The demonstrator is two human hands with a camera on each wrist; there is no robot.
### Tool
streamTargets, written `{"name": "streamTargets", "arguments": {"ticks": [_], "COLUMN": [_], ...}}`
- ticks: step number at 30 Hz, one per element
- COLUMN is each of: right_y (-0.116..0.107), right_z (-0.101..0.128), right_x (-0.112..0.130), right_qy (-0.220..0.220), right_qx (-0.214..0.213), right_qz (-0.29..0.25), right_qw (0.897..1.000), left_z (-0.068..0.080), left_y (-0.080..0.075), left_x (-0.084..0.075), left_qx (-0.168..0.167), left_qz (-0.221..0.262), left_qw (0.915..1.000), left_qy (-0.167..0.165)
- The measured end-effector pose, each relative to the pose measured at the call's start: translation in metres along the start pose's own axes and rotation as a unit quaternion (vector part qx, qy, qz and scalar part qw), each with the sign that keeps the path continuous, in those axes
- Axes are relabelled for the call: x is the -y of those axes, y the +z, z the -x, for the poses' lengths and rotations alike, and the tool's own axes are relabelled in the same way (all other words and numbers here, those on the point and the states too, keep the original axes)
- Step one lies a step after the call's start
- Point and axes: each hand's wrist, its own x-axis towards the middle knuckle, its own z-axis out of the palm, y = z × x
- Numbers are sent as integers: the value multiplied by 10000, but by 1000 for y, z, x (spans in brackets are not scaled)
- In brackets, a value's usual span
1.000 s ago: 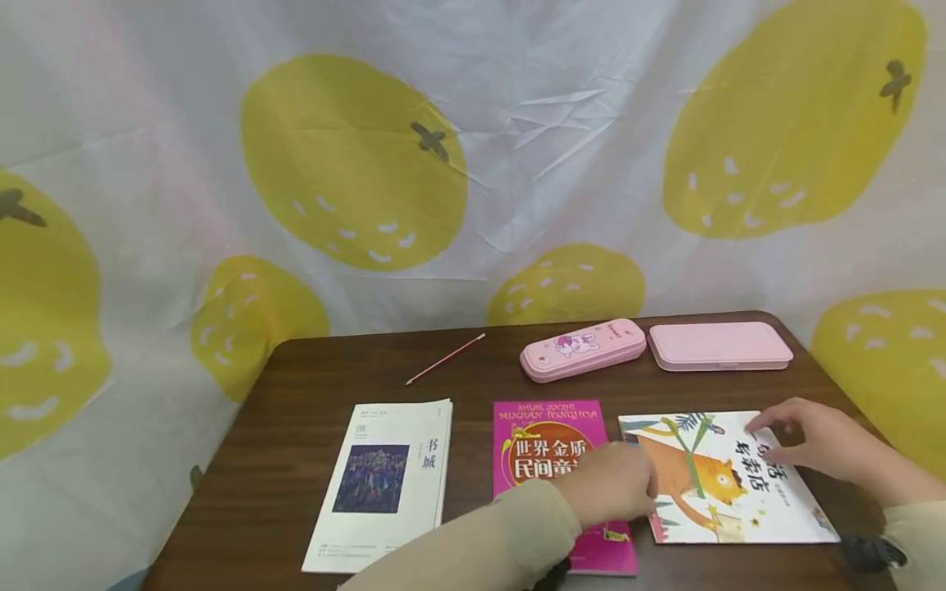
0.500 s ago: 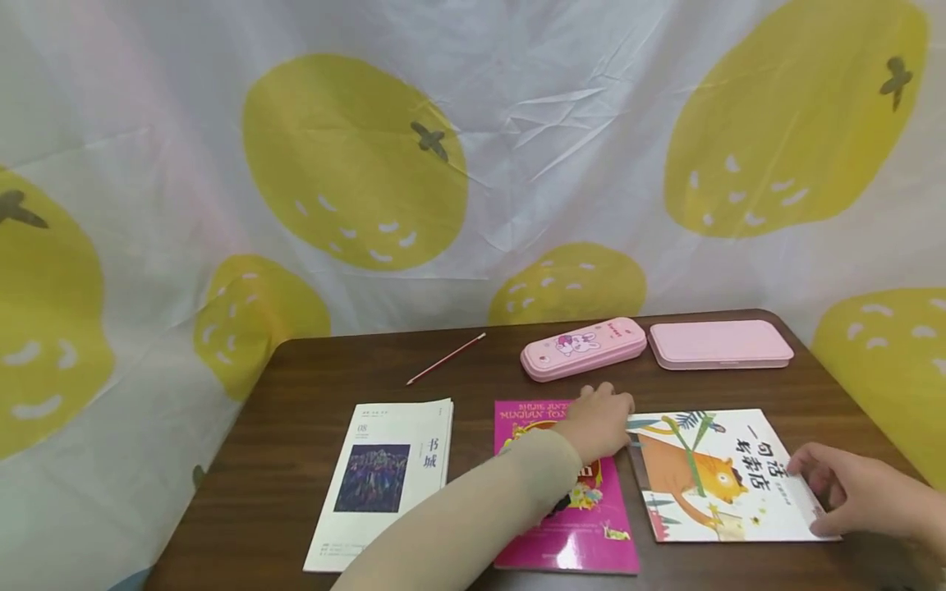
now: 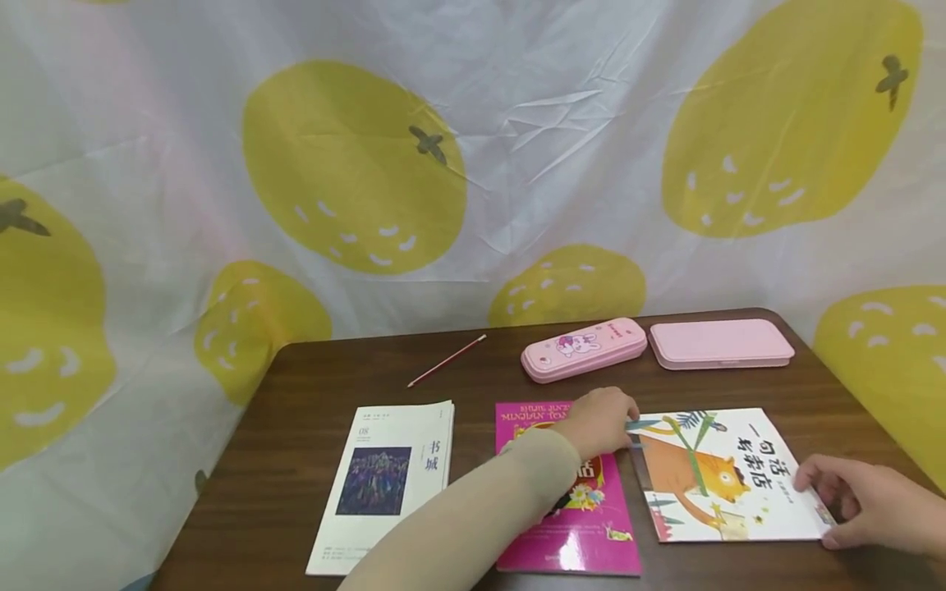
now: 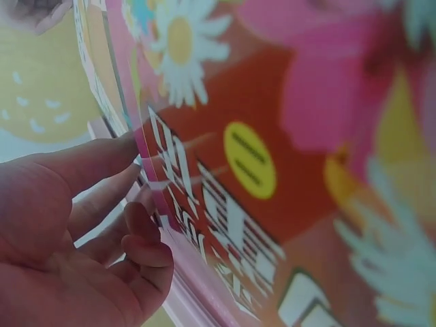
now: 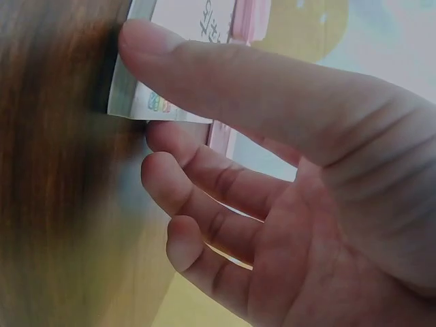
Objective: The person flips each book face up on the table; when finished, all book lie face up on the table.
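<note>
Three books lie in a row on the dark wooden table (image 3: 296, 386). My left hand (image 3: 602, 423) reaches over the top right of the pink book (image 3: 584, 525), beside the lion picture book's (image 3: 720, 480) upper left corner. In the left wrist view my thumb (image 4: 102, 160) lies on the pink book's (image 4: 272, 170) right edge, with the fingers (image 4: 146, 245) curled against that edge. My right hand (image 3: 861, 501) pinches the picture book's lower right corner (image 5: 146, 102), thumb (image 5: 225, 75) on top and fingers underneath.
A white magazine (image 3: 384, 484) lies left of the pink book. Behind the books are a pink rabbit pencil case (image 3: 584, 349), a plain pink case (image 3: 720, 343) and a red pencil (image 3: 446, 360). A lemon-print cloth (image 3: 473, 164) hangs at the back.
My left hand moved from the picture book's left edge up to the pink book's top right. My right hand slid from the picture book's title down to its lower right corner and took hold.
</note>
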Motion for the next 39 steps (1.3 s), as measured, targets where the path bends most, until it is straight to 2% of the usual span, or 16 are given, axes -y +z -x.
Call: {"name": "streamTargets", "arguments": {"ticks": [3, 8, 12, 18, 22, 24, 29, 34, 39], "right_y": [-3, -9, -9, -14, -20, -24, -31, -31, -39], "right_z": [-1, -7, -13, -22, -28, -32, -47, -59, -73], "right_x": [0, 1, -1, -7, -14, -18, -22, -26, -23], "right_qy": [-1, 281, -54, -126, -387, -321, -43, -249, 111], "right_qx": [-188, -500, -726, -599, -578, -519, -456, -413, -271], "right_qz": [206, 519, 294, 201, 84, 109, 249, 179, 446], "right_qw": [9996, 9970, 9969, 9979, 9975, 9981, 9986, 9987, 9986], "left_z": [1, 5, 10, 19, 26, 30, 39, 50, 55], "left_y": [1, 3, 5, 8, 8, 7, 3, 4, 8], "left_x": [-1, 3, 8, 6, 2, 0, -1, 0, -7], "left_qx": [-18, -27, -31, -10, 32, 43, 122, 365, 482], "left_qz": [48, 54, -8, 14, 20, 112, 440, 537, 500], "left_qw": [10000, 9998, 9998, 9998, 9998, 9997, 9979, 9948, 9921], "left_qy": [36, 190, 217, 179, 169, 223, 453, 789, 1044]}}
